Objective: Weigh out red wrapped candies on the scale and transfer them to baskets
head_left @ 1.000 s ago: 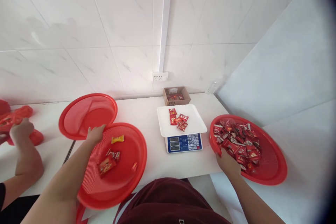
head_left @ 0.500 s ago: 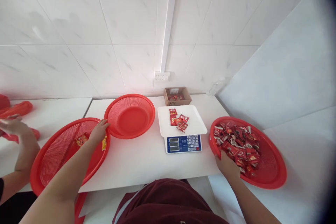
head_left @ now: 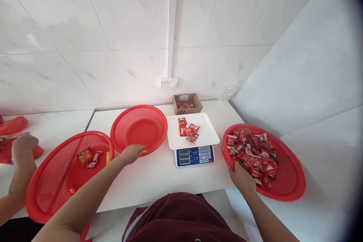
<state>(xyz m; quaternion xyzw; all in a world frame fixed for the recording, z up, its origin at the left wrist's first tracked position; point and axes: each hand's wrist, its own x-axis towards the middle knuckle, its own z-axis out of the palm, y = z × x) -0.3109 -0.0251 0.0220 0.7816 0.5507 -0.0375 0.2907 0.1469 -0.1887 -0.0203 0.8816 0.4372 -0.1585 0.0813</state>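
My left hand lies open with fingers stretched out, touching the near rim of an empty red mesh basket. To its left sits a larger red basket holding a few candy packets. My right hand grips the near left rim of a red basket heaped with red candy packets. Between the baskets stands a digital scale whose white pan carries several red packets.
A small open cardboard box sits at the wall behind the scale, under a wall socket. At the far left another person's hand rests by red items on an adjoining table. The table edge runs just before my body.
My left hand let go of the larger basket and moved right to the empty basket's rim. The larger basket now rests at the left. My right hand kept its grip.
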